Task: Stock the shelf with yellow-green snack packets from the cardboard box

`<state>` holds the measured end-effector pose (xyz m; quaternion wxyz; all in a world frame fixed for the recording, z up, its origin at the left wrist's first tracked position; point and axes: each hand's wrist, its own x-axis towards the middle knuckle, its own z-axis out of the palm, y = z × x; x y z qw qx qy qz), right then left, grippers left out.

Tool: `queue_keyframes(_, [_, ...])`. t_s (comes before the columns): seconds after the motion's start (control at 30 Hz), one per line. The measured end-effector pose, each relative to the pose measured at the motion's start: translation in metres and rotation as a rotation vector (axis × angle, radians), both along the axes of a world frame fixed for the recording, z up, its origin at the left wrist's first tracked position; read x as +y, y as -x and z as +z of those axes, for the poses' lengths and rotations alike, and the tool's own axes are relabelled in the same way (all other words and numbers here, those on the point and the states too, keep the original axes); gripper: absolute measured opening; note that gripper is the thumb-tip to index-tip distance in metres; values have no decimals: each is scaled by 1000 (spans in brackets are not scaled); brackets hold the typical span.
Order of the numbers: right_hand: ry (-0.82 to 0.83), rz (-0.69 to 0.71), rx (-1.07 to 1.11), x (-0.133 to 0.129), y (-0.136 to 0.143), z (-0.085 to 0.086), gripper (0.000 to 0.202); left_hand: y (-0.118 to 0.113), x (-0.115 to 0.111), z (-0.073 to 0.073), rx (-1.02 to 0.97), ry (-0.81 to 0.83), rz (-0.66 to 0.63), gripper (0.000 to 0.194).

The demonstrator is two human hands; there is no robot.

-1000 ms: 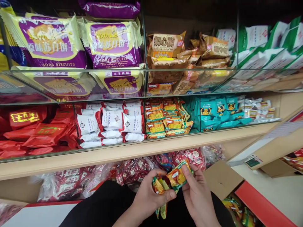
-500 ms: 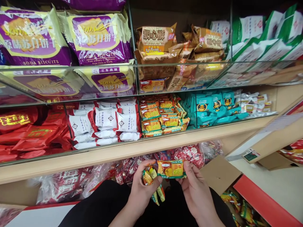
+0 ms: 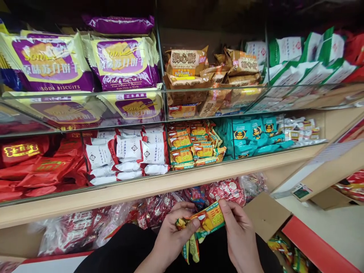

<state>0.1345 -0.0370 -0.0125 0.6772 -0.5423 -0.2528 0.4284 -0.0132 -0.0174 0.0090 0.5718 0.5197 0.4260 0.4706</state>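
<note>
Both hands are low in the head view, in front of my dark-clothed legs. My left hand (image 3: 178,231) is closed around several small yellow, orange and green snack packets (image 3: 191,246), whose ends hang below the fingers. One yellow and green packet (image 3: 210,220) stretches tilted between the hands, its right end higher. My right hand (image 3: 239,231) pinches that right end between thumb and fingers; the left thumb lies at its left end. Similar packets (image 3: 181,142) stand stacked in the lower shelf's middle compartment, beyond the hands.
White and red packets (image 3: 128,147) and teal packets (image 3: 256,132) flank the middle compartment. Purple biscuit packs (image 3: 122,62) fill the upper left shelf. Under the wooden shelf edge (image 3: 113,193) lie bagged red packets (image 3: 224,191). An open carton (image 3: 264,214) holding packets stands at the lower right.
The packet between my hands has tilted, its right end now higher. The hands sit slightly lower in the picture, and the shelves appear lower as the view shifted.
</note>
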Motion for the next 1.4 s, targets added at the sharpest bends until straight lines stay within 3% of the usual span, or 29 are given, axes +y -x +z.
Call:
queue_keyframes(0.17, [-4, 31, 52, -1, -2, 0, 25, 3, 5, 1, 21, -19, -16, 11])
queue_keyframes(0.3, [-20, 117, 328, -1, -2, 10, 21, 7, 9, 1, -90, 35, -80, 10])
queue_keyframes(0.43, [68, 161, 523, -3, -5, 20, 24, 11, 12, 1, -189, 86, -160, 8])
queue_keyframes(0.5, [63, 264, 464, -5, -10, 22, 23, 14, 13, 2, -239, 106, -200, 7])
queue_keyframes(0.6, [2, 476, 207, -10, -21, 22, 20, 20, 13, 7, -256, 96, -251, 10])
queue_keyframes(0.7, [-29, 705, -17, -17, -29, 22, 45, 22, 14, 12, -229, 68, -277, 11])
queue_keyframes(0.77, [-18, 791, -88, -22, -33, 26, 42, 21, 14, 15, -201, 57, -289, 8])
queue_keyframes(0.87, [-3, 669, -172, -23, -38, 43, 31, 14, 12, 17, -187, 49, -210, 8])
queue_keyframes(1.0, [-79, 258, -444, 8, -51, 81, 40, 4, 9, 19, -298, 192, -61, 12])
queue_keyframes(1.1, [-142, -82, -903, 57, -59, 105, 44, 2, 9, 18, -326, 269, -61, 16])
queue_keyframes(1.17, [-99, -274, -1269, 90, -59, 115, 40, 1, 10, 17, -312, 251, -72, 16])
queue_keyframes(1.27, [25, -358, -1664, 126, -50, 122, 33, 2, 11, 16, -286, 192, -63, 16])
queue_keyframes(1.4, [199, -346, -1905, 141, -38, 125, 28, 5, 11, 17, -284, 210, -61, 16])
